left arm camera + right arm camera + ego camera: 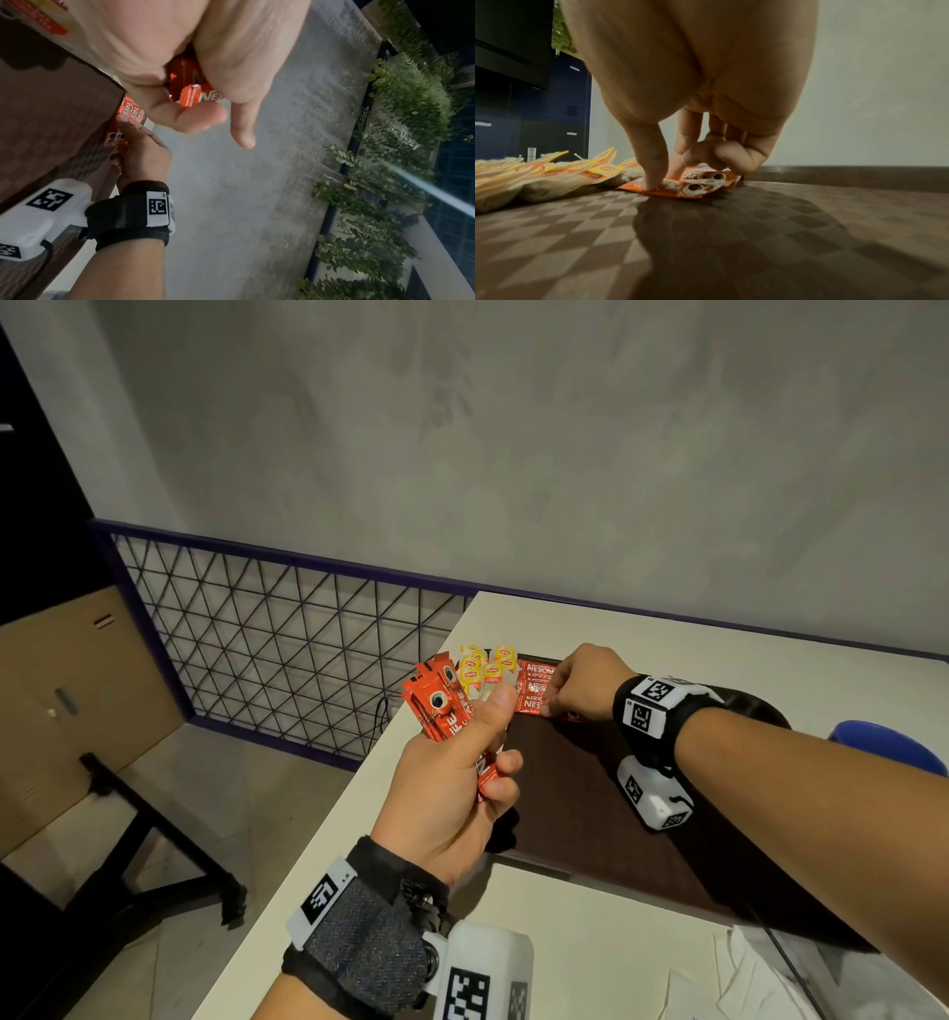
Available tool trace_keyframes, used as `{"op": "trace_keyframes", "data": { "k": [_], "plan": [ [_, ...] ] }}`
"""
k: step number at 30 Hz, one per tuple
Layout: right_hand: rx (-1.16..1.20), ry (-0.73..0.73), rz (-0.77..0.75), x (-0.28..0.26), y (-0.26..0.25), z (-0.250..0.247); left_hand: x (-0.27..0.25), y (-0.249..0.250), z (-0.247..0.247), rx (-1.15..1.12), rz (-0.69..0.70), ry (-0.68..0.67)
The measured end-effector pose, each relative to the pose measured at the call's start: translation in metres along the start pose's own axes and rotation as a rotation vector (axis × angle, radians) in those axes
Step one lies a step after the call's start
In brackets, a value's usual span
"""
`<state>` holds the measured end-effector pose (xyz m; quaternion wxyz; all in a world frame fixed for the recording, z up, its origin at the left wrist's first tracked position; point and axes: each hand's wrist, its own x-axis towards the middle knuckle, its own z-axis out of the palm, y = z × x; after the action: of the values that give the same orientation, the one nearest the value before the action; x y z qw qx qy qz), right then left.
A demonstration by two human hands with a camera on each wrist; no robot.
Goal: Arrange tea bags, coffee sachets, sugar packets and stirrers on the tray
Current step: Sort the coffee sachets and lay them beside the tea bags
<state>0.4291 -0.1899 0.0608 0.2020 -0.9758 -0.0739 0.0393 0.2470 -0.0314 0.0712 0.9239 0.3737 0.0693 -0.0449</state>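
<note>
Red coffee sachets [536, 688] at the tray's far edge: "NESCAFE", partly covered. Held sachets [436, 711]: "FE" and "NES" legible. Yellow tea bag tags [485, 666]: "Lipton".

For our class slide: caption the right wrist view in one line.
Right hand presses red coffee sachets onto checkered tray beside tea bags.
</note>
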Motion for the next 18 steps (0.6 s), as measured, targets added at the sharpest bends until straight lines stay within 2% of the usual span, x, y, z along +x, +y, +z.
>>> {"op": "trace_keyframes", "data": {
  "k": [6, 9, 12, 14, 18],
  "plan": [
    [0.037, -0.002, 0.006, -0.002, 0.0, -0.003, 0.0, 0.0, 0.0, 0.0, 0.0, 0.003],
    [0.074, 0.066, 0.024, -0.002, 0.002, -0.012, 0.0, 0.0, 0.001, -0.001, 0.003, -0.005],
    [0.086, 0.114, 0.098, 0.0, 0.012, -0.024, 0.0, 0.0, 0.001, 0.001, 0.0, -0.007],
    [0.103, 0.083, 0.173, 0.001, 0.02, -0.029, 0.0, 0.0, 0.0, 0.005, -0.003, -0.009],
    [0.315, -0.008, 0.304, -0.005, 0.03, -0.029, 0.0, 0.0, 0.001, 0.011, -0.003, -0.002]
  ]
}}
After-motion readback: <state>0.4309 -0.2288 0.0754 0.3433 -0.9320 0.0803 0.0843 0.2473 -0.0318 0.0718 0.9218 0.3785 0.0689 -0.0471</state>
